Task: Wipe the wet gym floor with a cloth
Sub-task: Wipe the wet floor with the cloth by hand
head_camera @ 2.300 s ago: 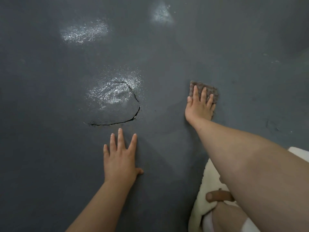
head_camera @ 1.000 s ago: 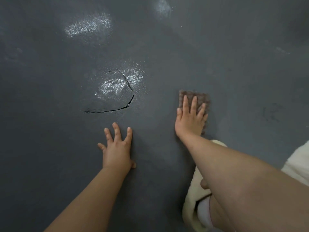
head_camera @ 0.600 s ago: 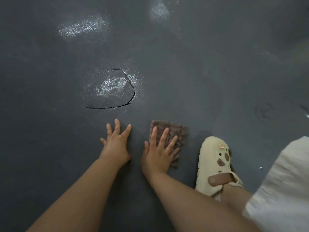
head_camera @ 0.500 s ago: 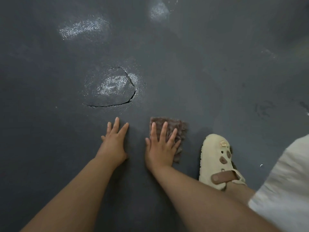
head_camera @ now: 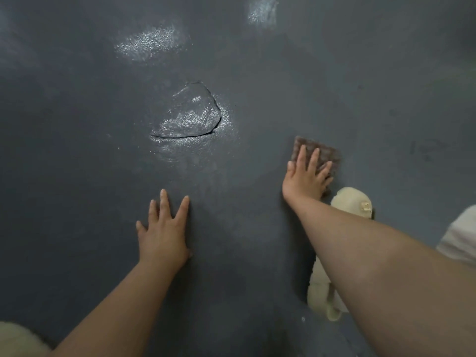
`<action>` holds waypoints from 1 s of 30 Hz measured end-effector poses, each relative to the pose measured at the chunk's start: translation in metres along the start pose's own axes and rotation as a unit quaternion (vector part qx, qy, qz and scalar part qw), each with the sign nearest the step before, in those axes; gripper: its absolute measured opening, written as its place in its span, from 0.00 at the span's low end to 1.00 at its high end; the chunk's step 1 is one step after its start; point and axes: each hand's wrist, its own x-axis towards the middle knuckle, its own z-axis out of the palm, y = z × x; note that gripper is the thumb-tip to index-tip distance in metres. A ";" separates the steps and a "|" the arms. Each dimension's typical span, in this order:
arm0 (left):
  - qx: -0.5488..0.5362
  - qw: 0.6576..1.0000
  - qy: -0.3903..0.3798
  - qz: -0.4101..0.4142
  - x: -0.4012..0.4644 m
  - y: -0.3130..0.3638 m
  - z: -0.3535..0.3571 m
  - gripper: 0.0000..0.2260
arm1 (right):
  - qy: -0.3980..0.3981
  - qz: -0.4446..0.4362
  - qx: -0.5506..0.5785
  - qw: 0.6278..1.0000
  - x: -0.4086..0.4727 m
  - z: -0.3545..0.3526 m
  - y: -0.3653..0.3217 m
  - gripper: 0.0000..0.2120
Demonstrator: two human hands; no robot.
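A small brown cloth (head_camera: 325, 152) lies flat on the dark grey gym floor (head_camera: 77, 176), right of centre. My right hand (head_camera: 305, 177) presses on it with straight, spread fingers and covers its near half. My left hand (head_camera: 163, 233) rests flat on the bare floor, lower and to the left, fingers spread. A wet, glistening patch (head_camera: 192, 119) with a curved crack along its edge lies beyond my left hand. Faint damp streaks show between the patch and my hands.
Two more shiny wet spots sit farther away, one at upper left (head_camera: 148, 42) and one at the top (head_camera: 262, 10). My cream shoe (head_camera: 353, 202) stands just behind the cloth, and white clothing (head_camera: 461, 238) shows at the right edge. Another cream shoe (head_camera: 15, 338) peeks in bottom left.
My right hand has slid the cloth away from my left hand, out to the right and farther forward. My left hand stays flat on the floor.
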 end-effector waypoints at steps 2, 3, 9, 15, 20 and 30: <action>-0.016 0.999 -0.008 -0.029 -0.001 -0.003 0.000 0.53 | -0.002 0.016 0.011 1.000 -0.012 0.005 0.004 0.26; -0.028 0.999 -0.016 -0.041 0.000 -0.005 0.000 0.54 | 0.000 0.023 0.017 1.000 -0.020 0.008 0.002 0.26; -0.099 0.993 -0.036 -0.050 0.008 -0.011 0.008 0.53 | 0.066 -0.019 0.031 0.997 -0.087 0.048 -0.053 0.26; -0.086 0.995 -0.034 -0.049 0.009 -0.012 0.009 0.52 | -0.066 -0.299 -0.060 0.950 -0.141 0.066 -0.088 0.26; -0.079 0.996 -0.027 -0.044 0.007 -0.014 0.010 0.52 | -0.028 -0.443 -0.147 0.884 -0.065 0.041 -0.087 0.23; -0.168 0.984 0.042 -0.033 -0.011 -0.049 0.012 0.44 | -0.039 -0.221 -0.067 0.972 -0.057 0.027 -0.161 0.25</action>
